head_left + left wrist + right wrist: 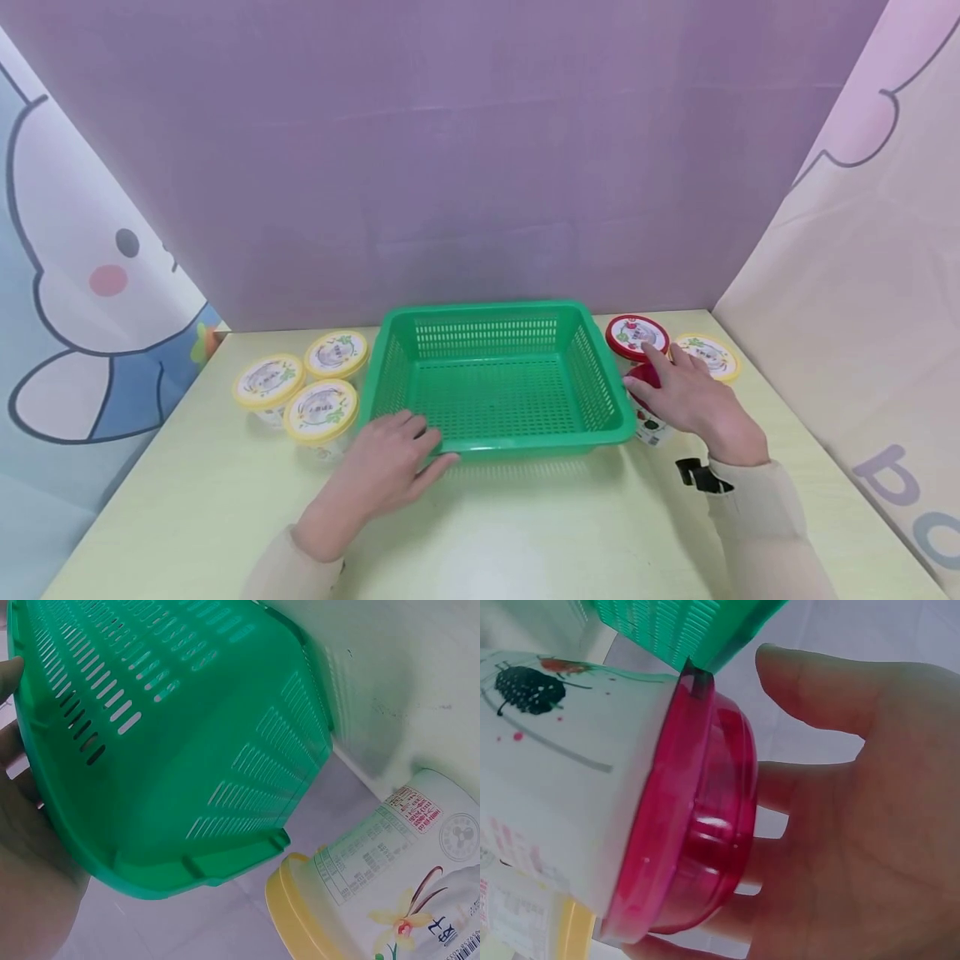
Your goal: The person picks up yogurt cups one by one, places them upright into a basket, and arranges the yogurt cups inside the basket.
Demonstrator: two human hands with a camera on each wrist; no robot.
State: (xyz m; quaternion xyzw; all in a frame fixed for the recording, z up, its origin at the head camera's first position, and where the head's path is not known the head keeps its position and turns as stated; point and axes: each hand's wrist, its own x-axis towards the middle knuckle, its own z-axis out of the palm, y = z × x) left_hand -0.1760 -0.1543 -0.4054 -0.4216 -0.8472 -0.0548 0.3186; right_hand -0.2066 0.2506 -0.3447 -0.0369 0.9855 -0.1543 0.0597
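A green plastic basket (487,446) with slotted walls stands mid-table. My left hand (386,467) holds its front-left rim, fingers curled over the edge; the left wrist view shows the same rim and the basket's slotted wall (180,742). My right hand (686,400) reaches over a white tub with a translucent red lid (682,817), right of the basket. In the right wrist view the thumb stands apart from the lid, and the fingers extend behind it. Whether the fingertips touch it is hard to tell. Berry pictures mark this tub's side (532,690).
Behind the right hand stand another red-lidded tub (637,333) and a yellow-lidded tub (708,357). Left of the basket are three yellow-lidded tubs (321,410), one close to the left hand. A purple backdrop (480,167) rises at the table's far edge.
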